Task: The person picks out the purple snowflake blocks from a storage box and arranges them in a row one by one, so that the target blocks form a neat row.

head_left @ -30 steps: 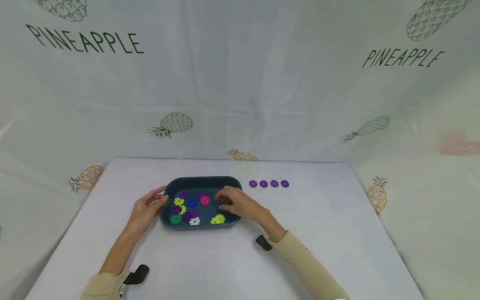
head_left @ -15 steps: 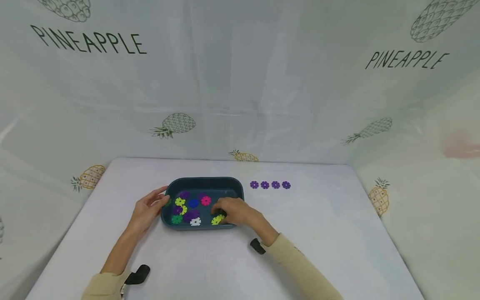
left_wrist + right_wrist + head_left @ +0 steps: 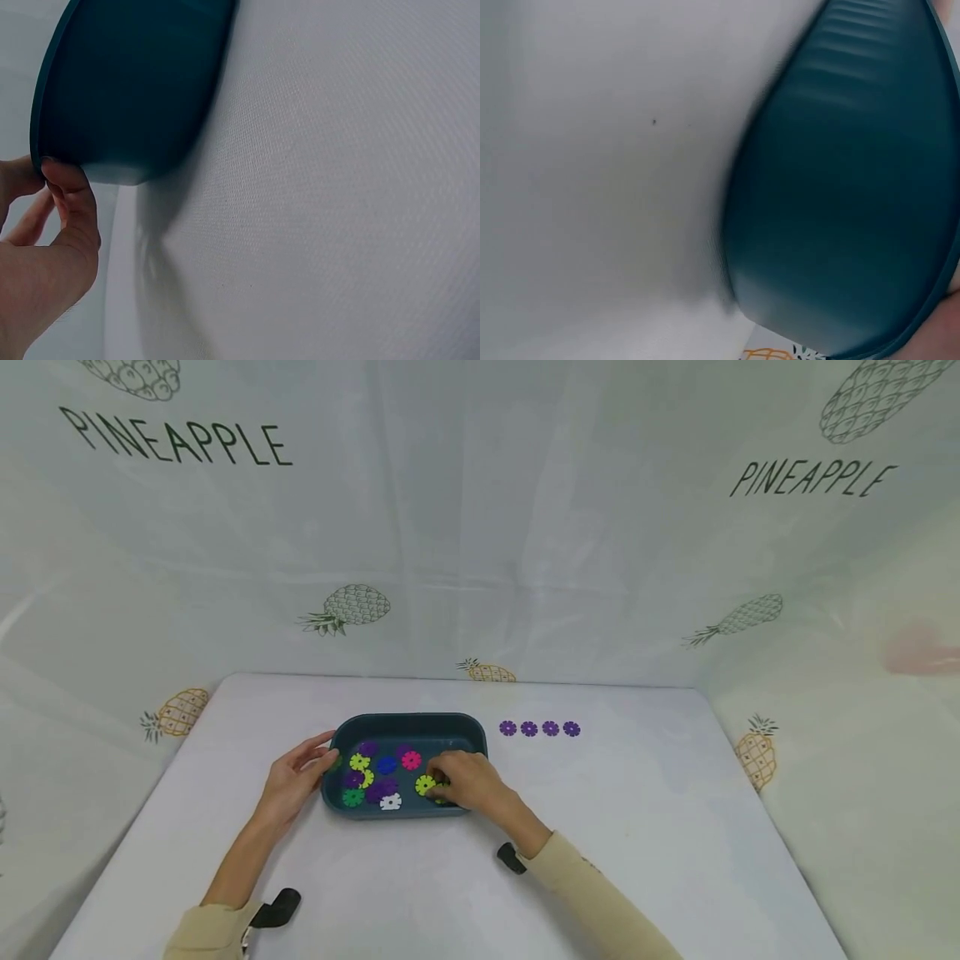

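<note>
On the table stands a dark teal plastic tray [image 3: 408, 724] holding several flower-shaped plastic discs in purple, yellow, green, blue, pink and white. My left hand [image 3: 295, 783] pinches the tray's left rim between thumb and fingers; the left wrist view shows this hand [image 3: 56, 240] at the rim. Inside the tray's right part, my right hand [image 3: 468, 779] has its thumb and fingertips on a yellow flower-shaped disc [image 3: 424, 785]. More yellow shows just below the fingers, partly covered. In the right wrist view the tray's wall [image 3: 840, 187] hides most of the right hand.
Several purple flower-shaped discs [image 3: 529, 728] lie in a row on the white table [image 3: 637, 793], to the right of the tray. A pineapple-print cloth [image 3: 480, 527] hangs behind. A pink disc [image 3: 411, 761] and a white disc [image 3: 390, 802] lie in the tray near the right hand.
My right hand has lowered toward the yellow discs and its fingers have closed in. One yellow disc has shifted up and left. The left hand stays at the tray's rim.
</note>
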{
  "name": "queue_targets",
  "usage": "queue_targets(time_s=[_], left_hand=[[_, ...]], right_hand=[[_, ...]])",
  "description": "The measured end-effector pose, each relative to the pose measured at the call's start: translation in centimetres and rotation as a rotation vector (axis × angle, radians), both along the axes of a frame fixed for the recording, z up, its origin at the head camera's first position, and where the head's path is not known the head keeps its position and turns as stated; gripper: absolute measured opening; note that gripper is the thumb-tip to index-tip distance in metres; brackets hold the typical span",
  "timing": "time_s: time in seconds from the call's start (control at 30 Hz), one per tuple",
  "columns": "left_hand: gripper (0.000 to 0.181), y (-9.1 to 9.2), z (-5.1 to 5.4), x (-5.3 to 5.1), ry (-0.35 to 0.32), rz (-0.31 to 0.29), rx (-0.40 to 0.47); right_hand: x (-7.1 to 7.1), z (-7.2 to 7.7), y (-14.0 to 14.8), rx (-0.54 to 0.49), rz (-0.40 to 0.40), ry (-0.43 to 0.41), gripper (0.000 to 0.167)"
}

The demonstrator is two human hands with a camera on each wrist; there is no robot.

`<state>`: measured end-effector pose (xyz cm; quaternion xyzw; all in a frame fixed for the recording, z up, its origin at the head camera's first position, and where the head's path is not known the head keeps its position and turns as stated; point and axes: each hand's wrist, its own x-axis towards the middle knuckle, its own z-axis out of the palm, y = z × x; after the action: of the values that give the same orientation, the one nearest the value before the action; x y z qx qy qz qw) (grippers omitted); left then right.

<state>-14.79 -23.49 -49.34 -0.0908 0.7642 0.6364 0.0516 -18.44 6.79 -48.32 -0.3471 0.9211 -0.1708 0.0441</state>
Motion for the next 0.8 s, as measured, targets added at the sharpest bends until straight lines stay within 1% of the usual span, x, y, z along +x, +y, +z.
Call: queue_targets(time_s=[0.13,0.2,0.3,0.37,0.43,0.5,0.63,0.8], left_hand=[[0.061,-0.1,0.0,0.1,-0.001,0.003,-0.011],[0.061,-0.1,0.0,0.1,0.004,0.001,-0.006],[0.062,-0.1,0.0,0.1,0.006,-0.004,0.002],[0.061,-0.1,-0.1,0.1,0.002,-0.004,0.004],[0.061,-0.2,-0.1,0.1,-0.003,-0.004,0.001],[0.061,-0.2,-0.1,0.1,-0.002,-0.002,-0.004],[0.060,-0.2,-0.1,0.0,0.012,-0.006,0.000],[0.059,-0.1,0.0,0.0,0.017,-0.004,-0.001]], right_hand=[[0.1,0.3,-0.3,0.011,-0.001,-0.018,0.032],[0.1,0.6,-0.4,0.009,0.012,-0.060,0.033],[0.0,0.9,-0.4,-0.017,0.033,-0.125,0.031],[0.0,0.9,-0.3,-0.040,0.046,-0.142,0.028],[0.0,0.7,-0.2,-0.052,0.046,-0.131,0.026],[0.0,0.7,-0.2,-0.055,0.034,-0.103,0.027],[0.1,0.4,-0.2,-0.039,-0.015,-0.017,0.028],[0.1,-0.2,-0.3,-0.014,-0.053,0.075,0.024]])
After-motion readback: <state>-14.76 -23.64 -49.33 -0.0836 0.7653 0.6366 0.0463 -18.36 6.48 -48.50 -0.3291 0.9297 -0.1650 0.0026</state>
